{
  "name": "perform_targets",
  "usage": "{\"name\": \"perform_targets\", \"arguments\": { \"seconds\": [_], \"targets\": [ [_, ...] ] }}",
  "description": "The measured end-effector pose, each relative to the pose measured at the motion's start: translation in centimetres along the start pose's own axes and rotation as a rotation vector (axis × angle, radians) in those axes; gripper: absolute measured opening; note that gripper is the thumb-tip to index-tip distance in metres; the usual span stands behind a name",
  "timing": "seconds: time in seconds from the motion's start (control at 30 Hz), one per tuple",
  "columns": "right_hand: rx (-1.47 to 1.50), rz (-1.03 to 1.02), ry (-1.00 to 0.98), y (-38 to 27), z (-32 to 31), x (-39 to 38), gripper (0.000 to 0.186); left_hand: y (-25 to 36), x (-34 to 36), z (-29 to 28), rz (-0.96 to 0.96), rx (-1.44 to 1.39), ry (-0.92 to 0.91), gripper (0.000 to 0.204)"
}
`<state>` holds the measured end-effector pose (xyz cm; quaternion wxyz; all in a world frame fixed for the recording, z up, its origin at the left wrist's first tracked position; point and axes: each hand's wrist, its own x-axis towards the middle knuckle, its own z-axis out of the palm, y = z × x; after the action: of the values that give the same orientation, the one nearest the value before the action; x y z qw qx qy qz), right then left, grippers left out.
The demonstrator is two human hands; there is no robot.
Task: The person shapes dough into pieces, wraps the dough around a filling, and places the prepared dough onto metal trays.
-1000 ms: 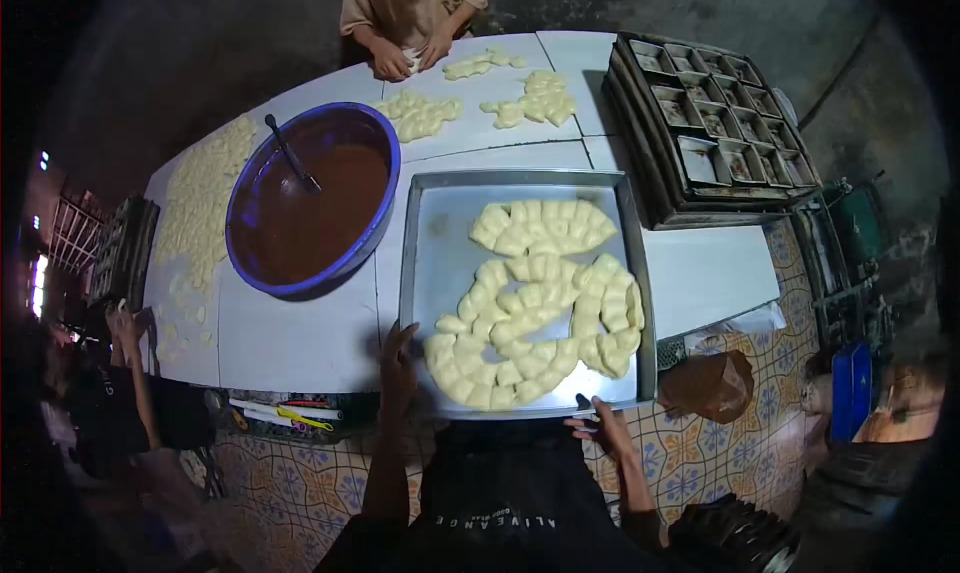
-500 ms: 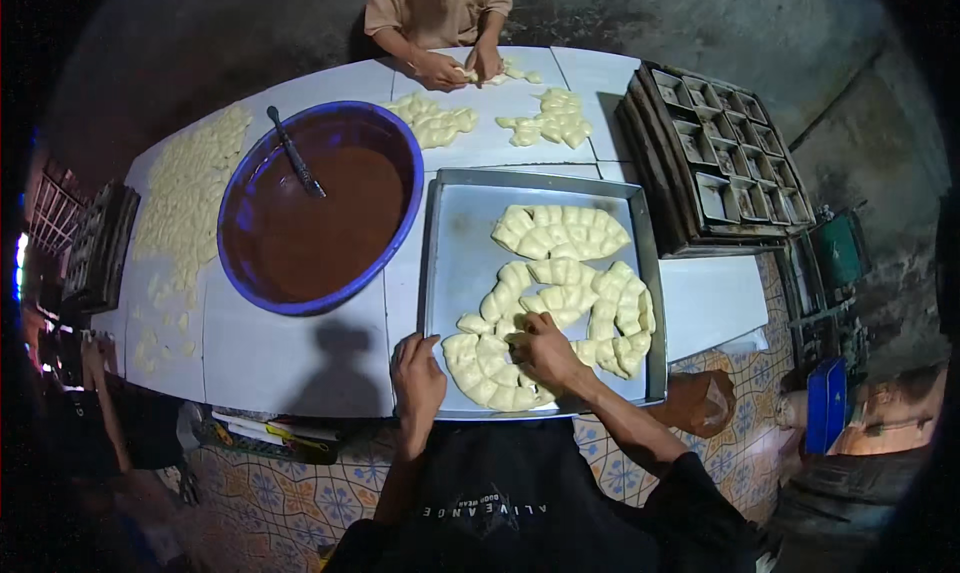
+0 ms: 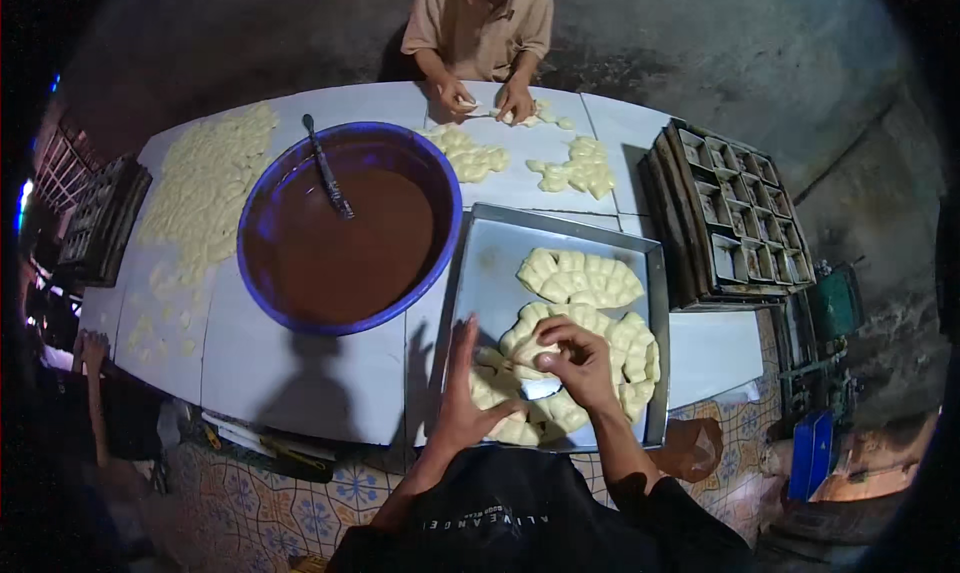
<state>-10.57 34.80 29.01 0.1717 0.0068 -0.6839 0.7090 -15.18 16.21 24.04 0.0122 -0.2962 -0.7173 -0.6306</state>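
Observation:
A shallow metal tray (image 3: 489, 235) stands in front of me, with joined pale dough pieces (image 3: 582, 278) lying in it in curved rows. My right hand (image 3: 583, 365) is closed, thumb and fingers pinching a pale dough piece (image 3: 530, 347) above the rows. Just under it shows a small bright white patch (image 3: 540, 387) that I cannot make out. To its left, my left hand (image 3: 468, 398) is open and held upright, thumb spread apart from the fingers, over the near left corner of the tray. It partly hides the dough there.
Left of the tray stands a blue basin (image 3: 262, 291) of brown liquid with a long-handled utensil (image 3: 328, 173). Stacked baking moulds (image 3: 735, 213) stand at right. Dough pieces (image 3: 205, 178) cover the table's left end. Across the table, a person's hands (image 3: 515, 103) work dough.
My right hand has lifted off the dough in the tray with a piece pinched in it. My left hand has left the tray's edge and opened over the tray. The whole view has shifted slightly.

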Motion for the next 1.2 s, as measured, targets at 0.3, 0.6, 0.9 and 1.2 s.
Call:
{"name": "perform_targets", "arguments": {
  "seconds": [0.3, 0.6, 0.9, 1.2],
  "targets": [
    [-0.305, -0.170, 0.855, 2.1, -6.3, -3.9, 0.018, -5.2, -3.7, -1.7, -0.557, -0.914, -0.097, 0.030],
    [-0.304, 0.046, 0.007, 6.1, 4.3, -4.7, 0.031, -2.2, -0.4, 3.5, -0.221, -0.837, 0.158, 0.036],
    [-0.473, -0.103, 0.008, 3.6, 5.6, -1.4, 0.027, -0.6, -2.3, 1.0, -0.474, -0.305, 0.322, 0.021],
    [0.086, 0.043, -0.343, 6.2, 6.2, -0.6, 0.080, -1.1, -2.4, -0.8, -0.708, -1.674, 0.081, 0.059]
  ]
}}
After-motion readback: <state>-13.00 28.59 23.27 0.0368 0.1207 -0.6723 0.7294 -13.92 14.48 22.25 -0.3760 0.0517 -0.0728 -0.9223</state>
